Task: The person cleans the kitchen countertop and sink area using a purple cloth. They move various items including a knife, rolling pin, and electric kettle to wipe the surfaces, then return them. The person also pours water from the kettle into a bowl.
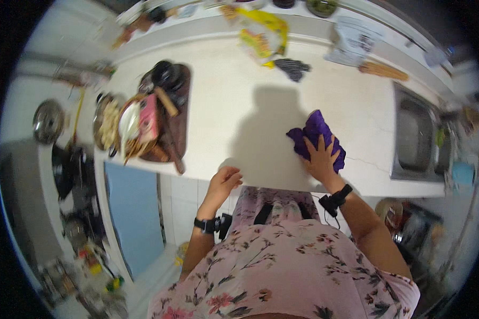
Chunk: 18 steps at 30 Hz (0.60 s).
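Note:
My right hand point(322, 159) lies spread over a crumpled purple cloth point(318, 127), pressing it onto the white countertop point(223, 99). Parts of the cloth stick out past my fingertips and to the left of them. At the counter's front edge is my left hand point(226, 180), its fingers loosely bent with nothing in them. Whether that hand touches the edge is hard to tell. A black strap with a small device goes around each wrist.
To the left, a wicker basket point(135, 153) with a pink packet point(148, 119) stands by a dark board point(185, 91) bearing black cookware. A steel sink point(415, 133) is set in at the right. Along the back lie a yellow bag point(265, 34), a dark striped cloth point(292, 68) and a pale bag point(350, 42).

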Available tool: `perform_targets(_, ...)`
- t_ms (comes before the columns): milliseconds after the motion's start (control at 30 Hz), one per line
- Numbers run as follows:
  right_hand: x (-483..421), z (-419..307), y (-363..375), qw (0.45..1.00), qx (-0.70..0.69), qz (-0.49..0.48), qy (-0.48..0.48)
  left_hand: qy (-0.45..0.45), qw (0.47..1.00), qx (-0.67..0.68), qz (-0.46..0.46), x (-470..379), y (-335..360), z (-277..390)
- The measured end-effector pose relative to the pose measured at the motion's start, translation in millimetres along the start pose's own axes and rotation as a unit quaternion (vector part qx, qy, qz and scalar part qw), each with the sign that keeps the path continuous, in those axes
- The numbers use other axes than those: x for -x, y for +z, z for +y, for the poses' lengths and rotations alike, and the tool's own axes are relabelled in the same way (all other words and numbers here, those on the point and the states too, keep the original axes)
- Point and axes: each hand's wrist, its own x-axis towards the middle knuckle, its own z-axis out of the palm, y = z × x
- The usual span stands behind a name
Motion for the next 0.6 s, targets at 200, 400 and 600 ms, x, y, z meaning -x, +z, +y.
perform_targets(200, 2.7, -34.9, 9.9, 0.993, 0.034, 0.022, -0.112, 0.016, 0.999, 0.034, 0.016, 20.6, -6.7, -11.1)
perform_targets(400, 25.7, 20.7, 16.8, 0.994, -0.015, 0.105, 0.022, 0.012, 0.998, 0.059, 0.009, 30.3, -47.0, -23.8)
perform_targets(600, -31.8, -111.4, 47.8, 0.993, -0.021, 0.108, 0.038, 0.004, 0.999, 0.038, 0.004, 39.6, -108.4, -49.9)
